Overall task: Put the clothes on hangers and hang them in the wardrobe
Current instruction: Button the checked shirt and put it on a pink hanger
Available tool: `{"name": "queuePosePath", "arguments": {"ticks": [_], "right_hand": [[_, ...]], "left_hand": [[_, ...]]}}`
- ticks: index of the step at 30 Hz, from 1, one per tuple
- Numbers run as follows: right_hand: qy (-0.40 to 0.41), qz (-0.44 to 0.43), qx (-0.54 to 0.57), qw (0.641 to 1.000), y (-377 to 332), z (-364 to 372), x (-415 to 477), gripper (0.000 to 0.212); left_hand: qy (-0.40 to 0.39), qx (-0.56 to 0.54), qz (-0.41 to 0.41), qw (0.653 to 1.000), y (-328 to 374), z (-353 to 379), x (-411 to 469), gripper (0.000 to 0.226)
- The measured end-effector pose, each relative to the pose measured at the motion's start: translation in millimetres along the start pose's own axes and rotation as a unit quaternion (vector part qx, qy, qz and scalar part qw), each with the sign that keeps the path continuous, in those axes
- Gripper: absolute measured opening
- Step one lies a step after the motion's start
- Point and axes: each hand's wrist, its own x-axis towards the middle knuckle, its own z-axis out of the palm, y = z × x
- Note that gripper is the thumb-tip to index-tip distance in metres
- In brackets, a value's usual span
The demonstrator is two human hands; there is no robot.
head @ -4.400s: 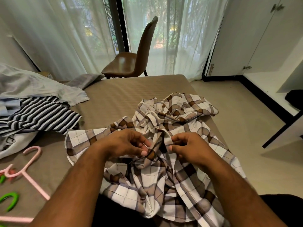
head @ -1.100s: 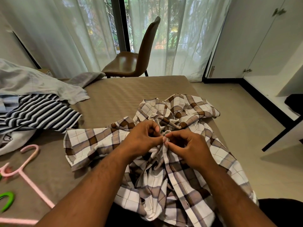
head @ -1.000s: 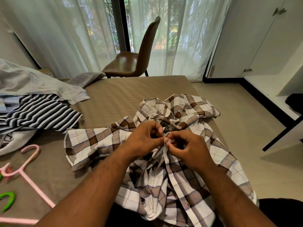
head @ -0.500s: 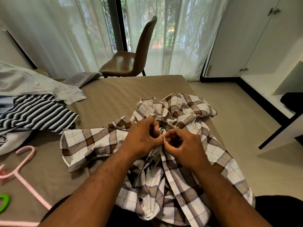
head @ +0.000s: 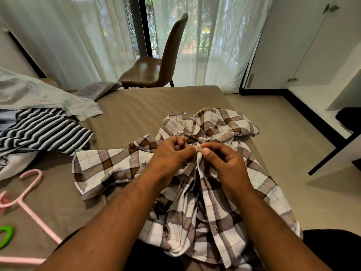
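Observation:
A brown-and-white checked shirt (head: 109, 165) lies crumpled on the tan bed (head: 136, 108) in front of me. My left hand (head: 172, 153) and my right hand (head: 224, 161) meet over its front placket, each pinching the cloth between thumb and fingers close to the collar. A pink hanger (head: 29, 194) lies on the bed at the lower left, with a green hanger (head: 5, 235) beside it. The white wardrobe (head: 304, 42) stands at the right with one door open.
A striped garment (head: 43, 132) and a pale grey garment (head: 39, 96) lie at the bed's left. A brown chair (head: 156, 61) stands beyond the bed before sheer curtains. Beige floor runs between the bed and the wardrobe.
Both hands have moved up the shirt's front toward the collar and come together, still pinching the placket. The shirt is bunched up slightly under them.

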Motion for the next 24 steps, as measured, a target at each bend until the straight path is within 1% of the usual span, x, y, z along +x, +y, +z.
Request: {"name": "queuePosePath", "arguments": {"ticks": [2,3,4,6,7,8,9,10,12,14,17,20,22,24], "right_hand": [[0.042,-0.017,-0.080,0.996,-2.5,1.6,-2.5,0.017],[0.056,-0.032,-0.123,0.990,-4.9,1.9,-4.9,0.023],[0.047,-0.041,-0.163,0.985,-7.5,1.5,-6.6,0.032],[-0.020,-0.017,-0.272,0.962,-13.3,2.7,-8.6,0.046],[-0.055,0.005,-0.340,0.939,-16.0,4.8,-10.1,0.049],[-0.077,0.023,-0.400,0.913,-16.7,7.2,-11.6,0.048],[-0.086,0.038,-0.435,0.895,-16.8,9.3,-13.2,0.044],[-0.085,0.053,-0.448,0.889,-16.5,11.2,-14.5,0.039],[-0.072,0.074,-0.437,0.894,-14.2,11.6,-16.3,0.026],[-0.059,0.085,-0.415,0.904,-12.0,7.6,-15.7,0.019],[-0.053,0.097,-0.360,0.926,-13.3,1.1,-12.2,0.018],[-0.059,0.120,-0.295,0.946,-12.3,-1.8,-8.4,0.016],[-0.058,0.120,-0.264,0.955,-11.0,-2.3,-6.6,0.017],[-0.046,0.118,-0.248,0.961,-8.8,-4.2,-5.4,0.020]], "left_hand": [[0.010,0.042,0.004,0.999,-3.0,-2.0,1.6,0.023],[0.018,0.060,0.004,0.998,-4.3,-3.0,2.4,0.023],[0.027,0.075,0.004,0.997,-5.3,-4.0,3.4,0.023],[0.043,0.088,0.005,0.995,-5.8,-5.0,4.9,0.023],[0.049,0.087,0.007,0.995,-6.2,-5.3,5.5,0.024],[0.053,0.083,0.010,0.995,-6.3,-5.4,5.7,0.025],[0.055,0.080,0.013,0.995,-5.8,-4.7,5.2,0.025],[0.053,0.082,0.013,0.995,-4.7,-4.2,4.3,0.023],[0.035,0.110,-0.002,0.993,-1.5,-5.2,1.6,0.021],[0.008,0.185,-0.024,0.982,4.3,-13.8,-3.2,0.025],[-0.050,0.297,-0.038,0.953,14.4,-31.5,-11.3,0.022],[-0.120,0.347,-0.074,0.927,13.8,-29.6,-16.4,0.019],[-0.133,0.365,-0.084,0.918,7.6,-20.2,-15.4,0.015],[-0.117,0.381,-0.079,0.914,2.6,-12.5,-13.3,0.011]]}}
